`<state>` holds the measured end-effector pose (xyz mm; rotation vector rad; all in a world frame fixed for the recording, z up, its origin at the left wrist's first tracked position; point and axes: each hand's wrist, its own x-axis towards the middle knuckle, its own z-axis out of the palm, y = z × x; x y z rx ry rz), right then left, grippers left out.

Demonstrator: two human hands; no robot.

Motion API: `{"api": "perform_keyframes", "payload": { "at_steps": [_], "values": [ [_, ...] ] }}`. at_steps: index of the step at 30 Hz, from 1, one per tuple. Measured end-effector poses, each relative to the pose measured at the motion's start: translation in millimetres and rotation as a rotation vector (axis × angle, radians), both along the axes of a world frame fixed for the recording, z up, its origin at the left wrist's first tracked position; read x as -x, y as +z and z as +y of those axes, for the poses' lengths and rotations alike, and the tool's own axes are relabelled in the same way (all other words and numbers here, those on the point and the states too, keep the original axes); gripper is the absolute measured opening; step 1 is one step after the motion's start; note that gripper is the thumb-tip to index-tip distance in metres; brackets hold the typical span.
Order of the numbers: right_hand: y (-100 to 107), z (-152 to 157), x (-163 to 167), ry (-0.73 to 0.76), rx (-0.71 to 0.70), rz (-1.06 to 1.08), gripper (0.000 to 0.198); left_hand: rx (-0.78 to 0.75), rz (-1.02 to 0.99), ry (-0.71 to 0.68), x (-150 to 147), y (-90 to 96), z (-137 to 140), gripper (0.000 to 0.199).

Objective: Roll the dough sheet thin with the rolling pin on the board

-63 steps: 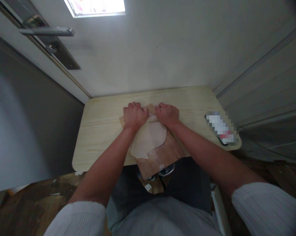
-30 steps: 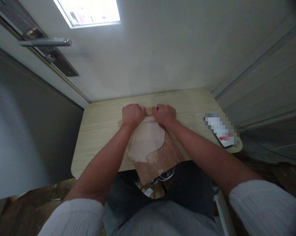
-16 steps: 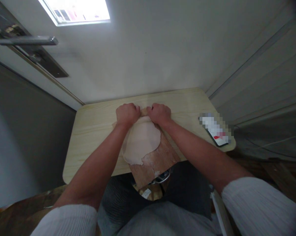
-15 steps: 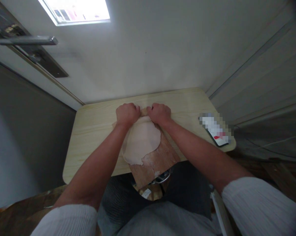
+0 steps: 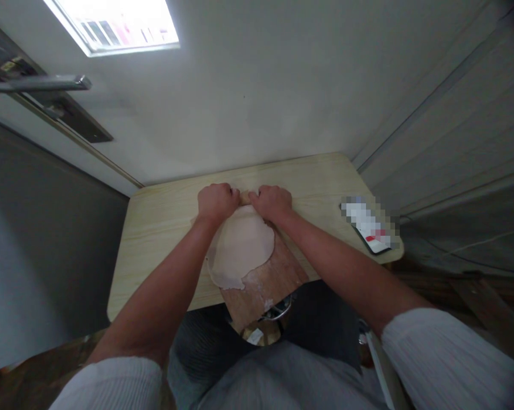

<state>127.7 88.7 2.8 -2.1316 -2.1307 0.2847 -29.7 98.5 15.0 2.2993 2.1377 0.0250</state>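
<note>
A thin, pale sheet of dough lies flat with an uneven edge on a brown wooden board. At the dough's far edge, my left hand is closed around one side of a wooden rolling pin. My right hand wraps round its other side, thumb turned inward. Only a short piece of the pin shows between the two hands; the rest is covered by my fingers. The board sits askew, its near corner hanging over the table's front edge.
The light wooden table stands against a white door with a metal handle and a small bright window. A phone, partly pixelated, lies at the table's right end. My legs are under the front edge.
The whole view has shifted slightly, so the table sits a little further left. Both hands keep their grip on the rolling pin at the dough's far edge.
</note>
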Motion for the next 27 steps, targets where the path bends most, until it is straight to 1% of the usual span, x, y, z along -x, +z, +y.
{"api": "perform_keyframes", "payload": {
  "at_steps": [7, 10, 13, 15, 18, 21, 24, 27],
  "values": [
    [0, -31, -9, 0.003, -0.021, -0.023, 0.059, -0.016, -0.023, -0.054, -9, 3.4, -12, 0.047],
    [2, -38, -15, 0.015, -0.036, -0.026, 0.061, -0.063, -0.052, -0.073, -10, 6.9, -20, 0.041],
    [4, -47, -22, 0.027, -0.044, -0.024, 0.06, -0.126, -0.102, -0.067, -7, 10.6, -37, 0.037],
    [3, -57, -26, 0.035, -0.047, -0.03, 0.058, -0.139, -0.139, -0.056, -6, 10.2, -53, 0.036],
    [0, -74, -30, 0.037, -0.043, -0.053, 0.054, -0.134, -0.16, -0.045, -5, 3.9, -76, 0.036],
    [-3, -87, -31, 0.036, -0.057, -0.069, 0.05, -0.151, -0.158, -0.042, -7, -5.5, -91, 0.04],
    [-3, -92, -31, 0.047, -0.084, -0.061, 0.048, -0.167, -0.141, -0.037, -8, -12.7, -97, 0.046],
    [-4, -93, -29, 0.036, -0.141, -0.06, 0.044, -0.148, -0.11, -0.036, -8, -15.9, -98, 0.049]
  ]
}}
